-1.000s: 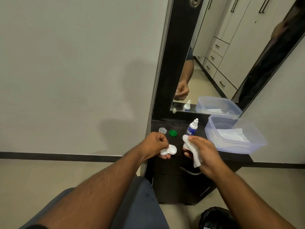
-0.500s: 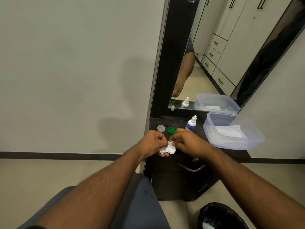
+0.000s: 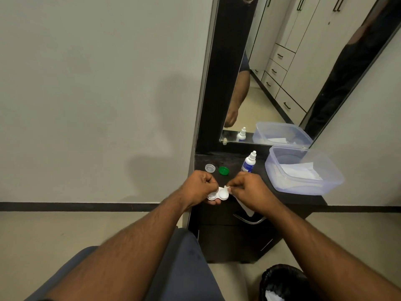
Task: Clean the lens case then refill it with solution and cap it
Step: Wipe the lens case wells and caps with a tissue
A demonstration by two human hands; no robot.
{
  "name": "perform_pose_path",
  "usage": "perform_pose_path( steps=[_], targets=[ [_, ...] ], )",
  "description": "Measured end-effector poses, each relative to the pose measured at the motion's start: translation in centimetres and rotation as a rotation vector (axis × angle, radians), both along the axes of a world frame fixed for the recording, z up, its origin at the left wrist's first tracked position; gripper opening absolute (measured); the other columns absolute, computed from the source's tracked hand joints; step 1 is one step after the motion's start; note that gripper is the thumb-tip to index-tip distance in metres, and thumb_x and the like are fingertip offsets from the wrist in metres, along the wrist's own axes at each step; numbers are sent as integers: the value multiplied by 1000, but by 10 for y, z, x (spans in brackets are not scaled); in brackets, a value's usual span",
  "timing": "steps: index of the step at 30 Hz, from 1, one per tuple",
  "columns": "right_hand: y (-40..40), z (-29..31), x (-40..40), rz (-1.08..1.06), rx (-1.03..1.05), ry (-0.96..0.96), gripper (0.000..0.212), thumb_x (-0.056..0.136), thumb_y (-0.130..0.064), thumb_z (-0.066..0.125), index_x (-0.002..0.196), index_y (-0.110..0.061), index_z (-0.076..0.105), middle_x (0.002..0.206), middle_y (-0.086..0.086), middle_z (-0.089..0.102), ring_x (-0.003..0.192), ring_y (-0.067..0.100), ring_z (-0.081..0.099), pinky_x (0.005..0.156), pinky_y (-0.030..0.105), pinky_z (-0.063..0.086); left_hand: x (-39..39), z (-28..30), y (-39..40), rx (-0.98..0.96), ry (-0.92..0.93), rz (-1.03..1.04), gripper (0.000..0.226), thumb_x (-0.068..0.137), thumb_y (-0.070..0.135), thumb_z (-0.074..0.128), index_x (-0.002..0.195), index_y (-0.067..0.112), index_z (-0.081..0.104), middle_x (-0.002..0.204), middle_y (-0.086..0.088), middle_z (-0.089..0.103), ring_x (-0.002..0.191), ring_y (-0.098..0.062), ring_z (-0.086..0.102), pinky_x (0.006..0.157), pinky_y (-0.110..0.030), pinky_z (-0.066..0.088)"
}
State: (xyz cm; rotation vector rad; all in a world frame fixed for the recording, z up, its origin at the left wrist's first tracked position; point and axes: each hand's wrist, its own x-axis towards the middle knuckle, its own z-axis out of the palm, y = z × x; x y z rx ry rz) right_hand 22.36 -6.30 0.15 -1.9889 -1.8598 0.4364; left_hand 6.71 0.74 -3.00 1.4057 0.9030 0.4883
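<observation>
Hands are meeting just over the front edge of the dark table [image 3: 217, 158]. Left hand [image 3: 200, 186] is curling around the white lens case [image 3: 219, 194], gripping it from the left with both wells facing up and uncapped. Right hand [image 3: 249, 187] is pinching a white tissue [image 3: 245, 206], with a corner of it touching the case's right well and the rest hanging down below the hand. Behind the hands, a clear cap [image 3: 210, 168] and a green cap [image 3: 224, 170] are sitting side by side on the table, not touching. Solution bottle [image 3: 249, 162] is standing upright just right of them, cap on. Further right, a clear tub [image 3: 303, 172] is holding more folded tissues. Mirror [image 3: 282, 61] is standing behind it all, and a black bin [image 3: 284, 281] is sitting on the floor, bottom right.
</observation>
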Motion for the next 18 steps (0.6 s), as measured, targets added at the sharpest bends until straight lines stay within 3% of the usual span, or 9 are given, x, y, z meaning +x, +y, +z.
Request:
perform_pose_path(
  steps=[5,12,18],
  targets=[
    [2,-3,-2,0,17,163,18,87,-12,63,102,-15,74,96,-4,63,90,5,58,74,9,39,0,1,-3,7,2,-2,9,92,2,54,87,-1,61,78,-17,69,64,-22,71,56,-25,58],
    [-13,-19,7,-244,-13,496,9,80,-14,72,87,-18,76,88,-8,72,83,3,63,69,16,44,1,4,-7,-15,-8,55,10,92,-1,51,88,-1,59,82,-22,65,60,-22,68,53,-23,57],
    [-14,-26,-3,-335,66,764,12,81,-9,70,91,-12,77,87,-4,73,78,4,65,65,17,47,-1,6,-8,-41,-14,37,9,94,1,51,94,-2,60,82,-19,67,61,-19,69,55,-23,58]
  ],
)
